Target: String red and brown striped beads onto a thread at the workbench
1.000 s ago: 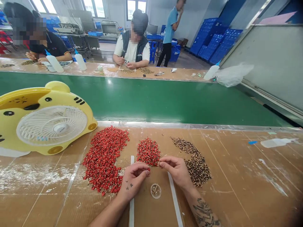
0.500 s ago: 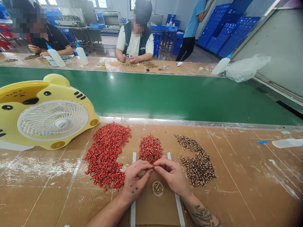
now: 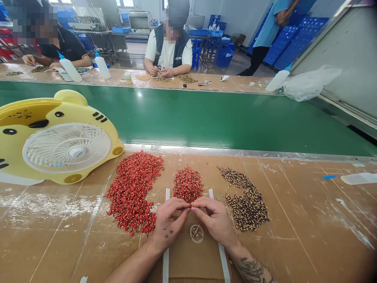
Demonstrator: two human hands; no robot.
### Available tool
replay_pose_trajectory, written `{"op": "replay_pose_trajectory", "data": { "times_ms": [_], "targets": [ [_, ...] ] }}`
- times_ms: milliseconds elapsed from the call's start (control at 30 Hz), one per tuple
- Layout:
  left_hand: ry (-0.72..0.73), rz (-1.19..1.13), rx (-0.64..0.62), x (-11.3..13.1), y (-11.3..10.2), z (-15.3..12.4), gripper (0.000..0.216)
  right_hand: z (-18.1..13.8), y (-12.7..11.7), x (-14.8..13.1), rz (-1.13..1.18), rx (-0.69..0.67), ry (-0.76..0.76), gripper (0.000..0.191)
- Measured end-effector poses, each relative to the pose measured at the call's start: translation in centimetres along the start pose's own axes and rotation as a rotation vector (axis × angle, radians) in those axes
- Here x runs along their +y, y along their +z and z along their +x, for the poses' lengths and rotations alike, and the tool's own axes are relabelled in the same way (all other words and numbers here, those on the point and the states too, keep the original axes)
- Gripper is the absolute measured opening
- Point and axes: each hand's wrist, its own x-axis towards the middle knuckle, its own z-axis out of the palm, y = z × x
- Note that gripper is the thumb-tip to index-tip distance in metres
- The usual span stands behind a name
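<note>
Fingertip to fingertip, my left hand and my right hand pinch one small red piece between them. Its exact kind is too small to make out. Just beyond my fingers lies a small heap of red pieces with thin pale ends. A larger heap of similar red pieces spreads left of my left hand. To the right of my right hand is a curved heap of black-and-gold pieces. Below my hands a small clear round dish holds a thin stick and a little liquid.
A yellow animal-faced fan stands at the left. A green conveyor belt runs across, with co-workers seated beyond it. White strips edge the cardboard before me. A squeeze bottle and blue cap lie at the right.
My hands stay pinched together in nearly the same place, the fingertips slightly shifted around the red piece. The standing person in the background has moved right. A seated co-worker's hand at left has shifted left.
</note>
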Motion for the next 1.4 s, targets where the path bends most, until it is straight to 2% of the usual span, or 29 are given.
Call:
{"op": "replay_pose_trajectory", "data": {
  "times_ms": [167, 467, 667, 933, 1033, 1167, 1267, 1400],
  "targets": [
    [-0.012, -0.003, 0.001, -0.1, -0.1, 0.1, 0.012, 0.1, -0.2, -0.3, -0.005, -0.057, 0.005, 0.014],
    [0.047, -0.108, 0.012, -0.3, 0.0, 0.1, 0.011, 0.2, -0.5, 0.3, 0.236, -0.104, 0.266, 0.018],
    [-0.032, -0.045, -0.008, 0.0, -0.2, 0.1, 0.007, 0.3, -0.9, 0.5, 0.184, -0.176, 0.339, 0.02],
    [-0.139, -0.023, -0.07, -0.2, -0.2, 0.1, 0.008, 0.4, -0.4, 0.5, 0.231, -0.166, 0.387, 0.021],
    [-0.174, -0.004, -0.07, -0.2, -0.1, 0.5, 0.008, 0.6, -0.2, 0.5, 0.211, -0.14, 0.385, 0.021],
    [-0.198, 0.062, -0.075, -0.2, -0.5, 1.5, 0.011, 0.7, -0.6, 0.7, 0.12, -0.069, 0.305, 0.022],
    [-0.168, 0.21, -0.088, -0.1, -1.2, 2.5, 0.013, 0.6, -1.6, 1.2, 0.038, -0.019, 0.235, 0.019],
    [-0.079, 0.399, -0.138, 0.2, -1.4, 4.5, 0.017, 0.6, -2.6, 1.7, -0.037, -0.027, 0.178, 0.018]
  ]
}}
